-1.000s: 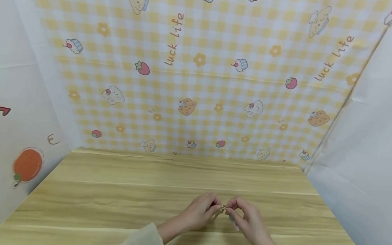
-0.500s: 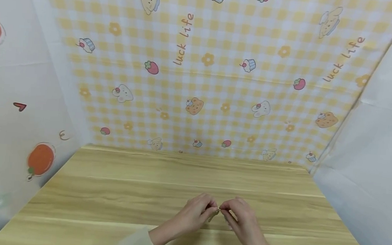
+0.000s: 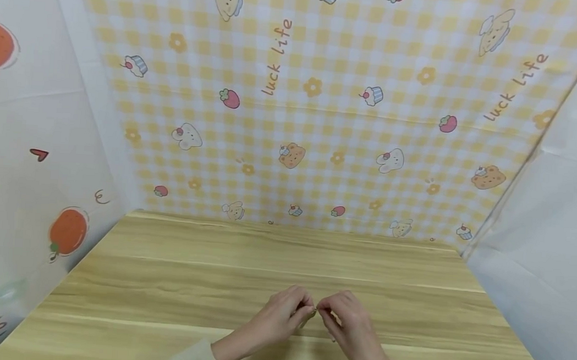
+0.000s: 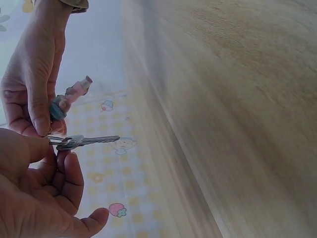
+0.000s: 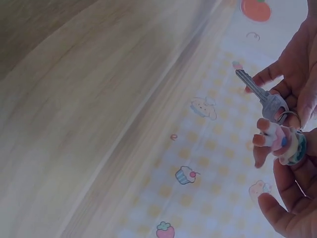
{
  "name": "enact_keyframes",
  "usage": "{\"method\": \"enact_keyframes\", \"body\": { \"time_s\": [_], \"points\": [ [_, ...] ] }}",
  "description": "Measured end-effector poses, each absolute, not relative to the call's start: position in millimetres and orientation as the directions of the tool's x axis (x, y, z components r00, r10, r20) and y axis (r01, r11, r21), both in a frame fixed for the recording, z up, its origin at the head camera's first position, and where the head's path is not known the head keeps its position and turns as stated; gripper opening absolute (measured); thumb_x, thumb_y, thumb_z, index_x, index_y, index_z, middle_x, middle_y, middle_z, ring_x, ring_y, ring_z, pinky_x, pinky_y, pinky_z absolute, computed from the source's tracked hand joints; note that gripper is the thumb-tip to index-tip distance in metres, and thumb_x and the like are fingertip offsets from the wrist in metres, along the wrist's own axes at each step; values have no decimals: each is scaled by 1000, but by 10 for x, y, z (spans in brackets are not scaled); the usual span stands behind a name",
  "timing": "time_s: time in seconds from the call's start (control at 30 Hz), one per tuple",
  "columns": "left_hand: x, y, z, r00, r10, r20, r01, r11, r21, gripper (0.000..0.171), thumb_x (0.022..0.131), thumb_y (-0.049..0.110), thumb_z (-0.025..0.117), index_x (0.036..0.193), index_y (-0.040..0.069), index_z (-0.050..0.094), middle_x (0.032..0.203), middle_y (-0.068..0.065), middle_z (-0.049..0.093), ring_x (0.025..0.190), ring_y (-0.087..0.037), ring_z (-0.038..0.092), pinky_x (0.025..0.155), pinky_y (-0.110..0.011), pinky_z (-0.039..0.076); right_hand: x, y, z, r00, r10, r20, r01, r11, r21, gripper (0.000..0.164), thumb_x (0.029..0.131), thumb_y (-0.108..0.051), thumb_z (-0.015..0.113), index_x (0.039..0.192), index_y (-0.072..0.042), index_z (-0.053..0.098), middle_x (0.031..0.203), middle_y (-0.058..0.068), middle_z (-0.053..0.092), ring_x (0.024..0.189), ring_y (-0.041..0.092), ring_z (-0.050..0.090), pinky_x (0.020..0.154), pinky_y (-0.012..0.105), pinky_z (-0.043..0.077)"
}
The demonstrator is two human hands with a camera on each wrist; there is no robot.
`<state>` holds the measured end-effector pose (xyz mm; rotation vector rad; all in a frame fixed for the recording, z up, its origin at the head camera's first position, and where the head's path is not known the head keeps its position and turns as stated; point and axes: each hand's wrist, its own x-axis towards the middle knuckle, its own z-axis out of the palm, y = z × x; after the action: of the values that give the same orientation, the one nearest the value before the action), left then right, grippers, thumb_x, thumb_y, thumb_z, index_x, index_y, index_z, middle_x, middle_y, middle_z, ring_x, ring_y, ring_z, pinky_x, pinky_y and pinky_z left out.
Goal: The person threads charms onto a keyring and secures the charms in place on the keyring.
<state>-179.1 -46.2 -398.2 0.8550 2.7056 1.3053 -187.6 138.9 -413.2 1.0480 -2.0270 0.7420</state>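
In the head view my left hand point(image 3: 280, 314) and right hand point(image 3: 351, 324) meet fingertip to fingertip above the wooden table point(image 3: 163, 282). The left wrist view has my left hand's thumb and finger pinching a metal key ring, with a silver key point(image 4: 96, 141) pointing away from it. My right hand point(image 4: 34, 79) pinches a small fitting at the ring, partly hidden by the fingers. From that hand dangles a small pink, white and teal figurine charm point(image 5: 280, 141), near the key ring point(image 5: 287, 116) in the right wrist view. Whether ring and fitting are joined is unclear.
A yellow checked cloth point(image 3: 252, 128) with cartoon prints hangs behind the table. White sheets enclose the left side point(image 3: 30, 103) and the right side point(image 3: 553, 229). Cream sleeves point(image 3: 195, 356) cover the forearms.
Both hands have shifted slightly left over the table and drawn closer together, narrowing the gap at the fingertips. The head view has turned a little left.
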Motion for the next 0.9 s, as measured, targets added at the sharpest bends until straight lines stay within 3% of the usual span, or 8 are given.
{"method": "enact_keyframes", "body": {
  "time_s": [0.3,0.53,0.63,0.73,0.9],
  "points": [
    [-1806,-517,-3952,-853,510,114,351,397,848,13,97,18,51,90,10,56,76,7,48,61,0,41,52,-15,36,-1892,1371,-4149,-332,-462,822,-851,524,-49,35,100,-27,39,82,-10,63,76,-6,59,72,9,54,68,9,44],
    [-1777,-507,-3930,-866,490,99,325,401,856,14,97,20,52,89,10,57,77,7,49,62,-1,41,54,-16,37,-1883,1394,-4153,-396,-418,818,-847,509,-150,32,99,-29,41,83,-12,63,79,-6,61,73,8,54,67,9,43],
    [-1771,-506,-3924,-864,495,92,318,395,862,14,97,20,51,90,9,57,80,6,50,64,-2,42,55,-17,38,-1866,1401,-4133,-461,-408,788,-832,506,-225,18,96,-23,52,84,-14,63,80,-9,62,75,7,55,69,13,45],
    [-1771,-509,-3926,-859,502,98,323,384,865,13,97,20,51,91,10,56,82,6,51,67,-2,43,58,-17,39,-1835,1407,-4103,-591,-400,701,-791,458,-406,6,89,-8,63,85,-13,63,80,-6,63,70,3,55,61,16,48],
    [-1778,-519,-3941,-852,509,122,342,364,866,13,98,22,50,92,11,56,86,7,53,73,-1,46,62,-17,40,-1794,1422,-4056,-805,-401,437,-565,294,-771,7,89,2,59,90,-5,59,78,10,63,54,1,51,40,23,47]
  ]
}}
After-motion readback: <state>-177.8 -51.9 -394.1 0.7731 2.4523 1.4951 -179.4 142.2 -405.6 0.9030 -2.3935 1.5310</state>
